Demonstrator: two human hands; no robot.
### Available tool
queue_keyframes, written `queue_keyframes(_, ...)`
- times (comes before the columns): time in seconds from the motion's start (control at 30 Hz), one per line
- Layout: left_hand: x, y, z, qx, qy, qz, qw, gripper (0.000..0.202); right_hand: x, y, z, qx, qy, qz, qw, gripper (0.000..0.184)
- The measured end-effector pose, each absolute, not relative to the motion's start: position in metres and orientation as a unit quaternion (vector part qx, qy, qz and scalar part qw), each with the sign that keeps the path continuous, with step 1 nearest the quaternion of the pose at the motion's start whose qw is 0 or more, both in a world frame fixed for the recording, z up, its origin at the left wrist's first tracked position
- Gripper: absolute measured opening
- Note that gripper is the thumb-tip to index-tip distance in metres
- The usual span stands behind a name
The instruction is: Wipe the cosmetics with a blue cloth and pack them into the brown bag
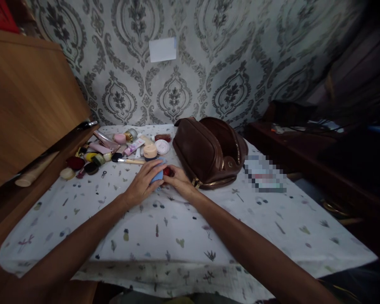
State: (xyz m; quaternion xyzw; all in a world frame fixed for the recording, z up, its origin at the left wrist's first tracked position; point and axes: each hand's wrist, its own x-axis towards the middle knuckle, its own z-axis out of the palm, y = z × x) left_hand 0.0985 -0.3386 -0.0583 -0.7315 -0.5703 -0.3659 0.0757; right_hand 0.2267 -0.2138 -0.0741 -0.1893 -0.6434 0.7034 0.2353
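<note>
My left hand (145,181) is closed on a light blue cloth (157,176), with its fingers laid over it. Close beside it, my right hand (179,180) grips a small dark red, shiny item (167,170); its exact kind is hidden by the fingers. Cloth and red item meet between the two hands, just above the table. Directly beyond the hands lie a makeup brush (133,161), a jar with a peach lid (150,151) and a round pale compact (162,146). To the right of my right hand stands a brown toiletry bag (193,147), its zipped top gaping.
Several cosmetics, among them a pink-and-white tube (134,146), are heaped at the table's back left. A wooden cabinet (28,93) borders the left side. A blurred-out flat packet (266,174) lies right of the bag. The patterned tablecloth (139,236) covers the table.
</note>
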Motion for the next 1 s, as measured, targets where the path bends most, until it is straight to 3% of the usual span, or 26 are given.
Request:
queue_keyframes(0.2,0.087,-0.343,-0.057,-0.696,-0.610,-0.380,-0.010,0.042,0.233,-0.217,-0.071,-0.117,-0.682,0.696,0.192,0.043)
queue_keyframes(0.4,0.091,-0.344,-0.057,-0.666,-0.632,-0.396,0.028,0.040,0.234,-0.219,-0.070,-0.091,-0.696,0.692,0.167,0.052)
queue_keyframes(0.73,0.093,-0.347,-0.056,-0.632,-0.681,-0.357,0.100,0.036,0.236,-0.223,-0.062,-0.091,-0.684,0.706,0.162,0.048)
queue_keyframes(1.0,0.093,-0.346,-0.059,-0.595,-0.691,-0.397,0.104,0.035,0.235,-0.221,-0.066,-0.083,-0.640,0.745,0.168,0.046)
